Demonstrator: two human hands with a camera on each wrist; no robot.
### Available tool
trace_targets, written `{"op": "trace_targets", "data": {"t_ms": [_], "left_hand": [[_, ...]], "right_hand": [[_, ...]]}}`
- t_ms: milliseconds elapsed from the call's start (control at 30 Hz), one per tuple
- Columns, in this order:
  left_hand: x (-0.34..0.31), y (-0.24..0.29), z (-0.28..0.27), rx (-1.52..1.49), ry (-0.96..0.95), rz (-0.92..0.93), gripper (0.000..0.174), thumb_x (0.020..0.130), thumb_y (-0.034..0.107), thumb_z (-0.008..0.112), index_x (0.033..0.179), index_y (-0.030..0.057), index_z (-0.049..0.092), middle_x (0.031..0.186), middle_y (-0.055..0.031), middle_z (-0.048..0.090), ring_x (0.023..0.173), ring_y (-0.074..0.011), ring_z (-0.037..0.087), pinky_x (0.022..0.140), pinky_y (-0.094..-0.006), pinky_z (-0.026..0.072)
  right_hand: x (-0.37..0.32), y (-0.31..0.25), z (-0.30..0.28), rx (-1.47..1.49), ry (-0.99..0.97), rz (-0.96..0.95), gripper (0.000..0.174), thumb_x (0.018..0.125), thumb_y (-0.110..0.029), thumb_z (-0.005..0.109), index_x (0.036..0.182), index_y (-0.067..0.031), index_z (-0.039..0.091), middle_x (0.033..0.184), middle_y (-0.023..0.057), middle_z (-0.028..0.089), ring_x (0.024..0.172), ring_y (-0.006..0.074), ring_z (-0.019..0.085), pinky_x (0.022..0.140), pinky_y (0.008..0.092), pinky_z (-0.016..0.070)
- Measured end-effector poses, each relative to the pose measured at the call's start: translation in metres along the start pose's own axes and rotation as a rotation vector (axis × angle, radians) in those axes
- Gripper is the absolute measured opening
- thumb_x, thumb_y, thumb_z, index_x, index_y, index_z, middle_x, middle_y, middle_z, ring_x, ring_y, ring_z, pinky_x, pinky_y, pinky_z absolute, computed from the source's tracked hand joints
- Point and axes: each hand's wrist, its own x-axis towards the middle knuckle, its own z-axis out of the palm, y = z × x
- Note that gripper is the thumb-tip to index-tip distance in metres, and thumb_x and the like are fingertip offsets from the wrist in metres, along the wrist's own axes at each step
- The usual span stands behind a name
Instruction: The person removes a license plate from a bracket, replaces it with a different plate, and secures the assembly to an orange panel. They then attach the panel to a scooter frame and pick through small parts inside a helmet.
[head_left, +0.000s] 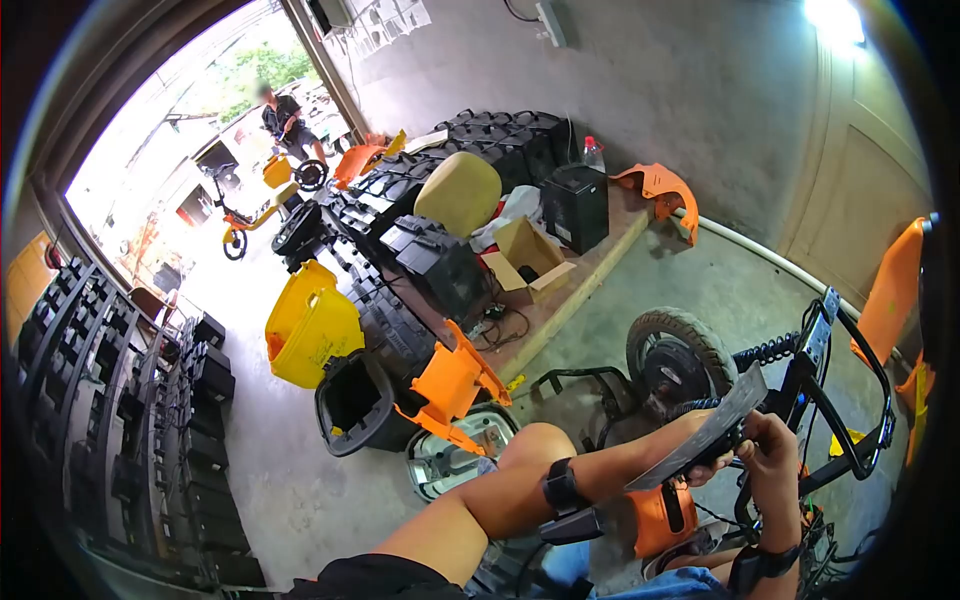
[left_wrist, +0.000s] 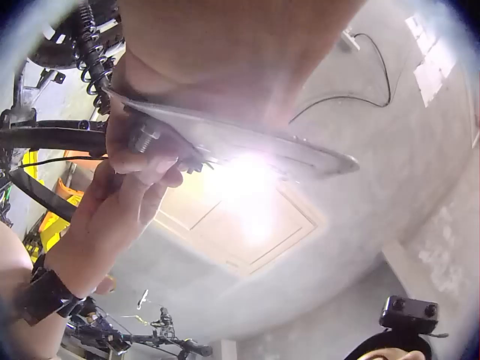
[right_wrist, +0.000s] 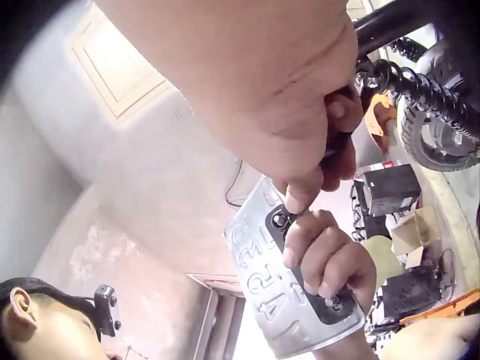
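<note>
Concrete floor [head_left: 260, 480] spreads round a treaded wheel [head_left: 675, 360] in a workshop-like room. Nearer the person than the wheel, an embossed licence plate [right_wrist: 255, 274] is held up off the floor; the left hand [right_wrist: 330, 255] curls its fingers round the plate and the black strip [right_wrist: 319, 306] on it, probably to keep both steady. The right hand [head_left: 772, 452] has its fingers bunched narrow, pinching at a bolt [right_wrist: 281, 219] at the strip's end, seemingly because so small a part needs fingertips. Beyond the wheel, to its left, an open cardboard box [head_left: 520, 238] contains a dark item [head_left: 527, 272] too small to identify. Farther left of the wheel, a yellow tub [head_left: 335, 335] stands beside an open black bin [head_left: 385, 425], whose dark inside hides any contents.
</note>
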Motion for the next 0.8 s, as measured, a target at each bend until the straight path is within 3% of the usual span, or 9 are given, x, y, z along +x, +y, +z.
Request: {"op": "trace_targets", "data": {"t_ms": [33, 100, 167, 267, 400, 433, 567, 633, 800], "left_hand": [[0.002, -0.002, -0.002, 0.002, 0.004, 0.002, 0.031, 0.099, 0.024, 0.056, 0.119, -0.0004, 0.052, 0.075, -0.0051, 0.058, 0.05, -0.0098, 0.053, 0.044, -0.0202, 0.0422], [0.005, -0.006, 0.0, -0.129, 0.031, -0.009, 0.042, 0.101, 0.024, 0.05, 0.138, 0.0048, 0.043, 0.07, -0.0042, 0.056, 0.044, -0.01, 0.052, 0.039, -0.0217, 0.0403], [0.008, -0.005, 0.001, -0.152, 0.002, -0.011, 0.045, 0.101, 0.022, 0.05, 0.141, 0.0052, 0.04, 0.069, -0.005, 0.057, 0.044, -0.0108, 0.052, 0.039, -0.0223, 0.0404], [0.008, -0.005, 0.0, -0.158, 0.001, -0.008, 0.048, 0.101, 0.02, 0.049, 0.145, 0.0061, 0.036, 0.068, -0.006, 0.056, 0.044, -0.0121, 0.053, 0.039, -0.0236, 0.0409], [0.009, -0.006, -0.004, -0.11, 0.046, 0.034, 0.05, 0.102, 0.021, 0.048, 0.148, 0.0071, 0.034, 0.067, -0.0066, 0.056, 0.043, -0.0131, 0.053, 0.039, -0.0249, 0.0414], [0.009, -0.004, -0.003, -0.112, 0.046, 0.034, 0.05, 0.102, 0.021, 0.048, 0.148, 0.0071, 0.034, 0.067, -0.0066, 0.056, 0.043, -0.0131, 0.053, 0.039, -0.0249, 0.0414], [0.009, 0.003, -0.002, -0.099, 0.089, -0.098, 0.046, 0.103, 0.025, 0.044, 0.146, 0.0088, 0.037, 0.066, -0.0054, 0.053, 0.042, -0.0118, 0.05, 0.038, -0.0236, 0.0403], [0.011, 0.001, -0.002, -0.074, 0.106, -0.149, 0.045, 0.104, 0.027, 0.043, 0.145, 0.01, 0.038, 0.066, -0.0048, 0.052, 0.041, -0.0113, 0.049, 0.038, -0.0231, 0.04], [0.01, 0.006, 0.002, 0.08, 0.149, -0.204, 0.036, 0.104, 0.037, 0.044, 0.13, 0.0144, 0.053, 0.064, -0.002, 0.049, 0.04, -0.0078, 0.045, 0.035, -0.0219, 0.0358]], "right_hand": [[-0.002, 0.002, 0.001, 0.003, -0.003, -0.001, 0.025, 0.079, -0.006, 0.077, 0.09, 0.0015, 0.056, 0.092, 0.0044, 0.062, 0.084, 0.0088, 0.055, 0.076, 0.0244, 0.0452], [-0.006, 0.006, 0.003, 0.02, 0.136, 0.051, 0.017, 0.079, 0.006, 0.069, 0.09, 0.0026, 0.057, 0.101, 0.0088, 0.066, 0.085, 0.0099, 0.056, 0.076, 0.0241, 0.0453], [-0.005, -0.001, 0.005, -0.016, 0.142, 0.004, 0.018, 0.074, 0.013, 0.063, 0.088, 0.003, 0.057, 0.108, 0.0118, 0.068, 0.084, 0.0105, 0.058, 0.072, 0.0245, 0.0462], [-0.005, 0.0, 0.002, 0.019, 0.174, -0.025, 0.02, 0.072, 0.013, 0.064, 0.087, 0.0025, 0.058, 0.098, 0.01, 0.067, 0.079, 0.0111, 0.058, 0.068, 0.0241, 0.0466], [-0.001, -0.01, -0.002, -0.332, 0.175, -0.256, 0.019, 0.069, 0.013, 0.066, 0.084, 0.0026, 0.06, 0.082, 0.0078, 0.061, 0.071, 0.0129, 0.058, 0.061, 0.0251, 0.0453], [-0.001, -0.012, -0.001, -0.452, 0.194, -0.356, 0.019, 0.068, 0.012, 0.067, 0.082, 0.0026, 0.061, 0.078, 0.0075, 0.059, 0.069, 0.0141, 0.057, 0.059, 0.0258, 0.0448], [-0.004, -0.013, -0.001, -0.433, 0.219, -0.303, 0.021, 0.064, 0.011, 0.069, 0.081, 0.002, 0.062, 0.076, 0.0087, 0.059, 0.068, 0.0182, 0.057, 0.057, 0.03, 0.0445], [-0.002, -0.009, -0.005, -0.583, 0.199, -0.447, 0.026, 0.06, 0.01, 0.071, 0.083, 0.001, 0.063, 0.076, 0.0097, 0.059, 0.069, 0.0226, 0.058, 0.059, 0.0327, 0.0453], [0.001, -0.024, -0.003, -0.663, 0.184, -0.524, 0.03, 0.057, 0.006, 0.076, 0.083, -0.0017, 0.065, 0.078, 0.0086, 0.063, 0.071, 0.0249, 0.06, 0.062, 0.0341, 0.0474]]}}
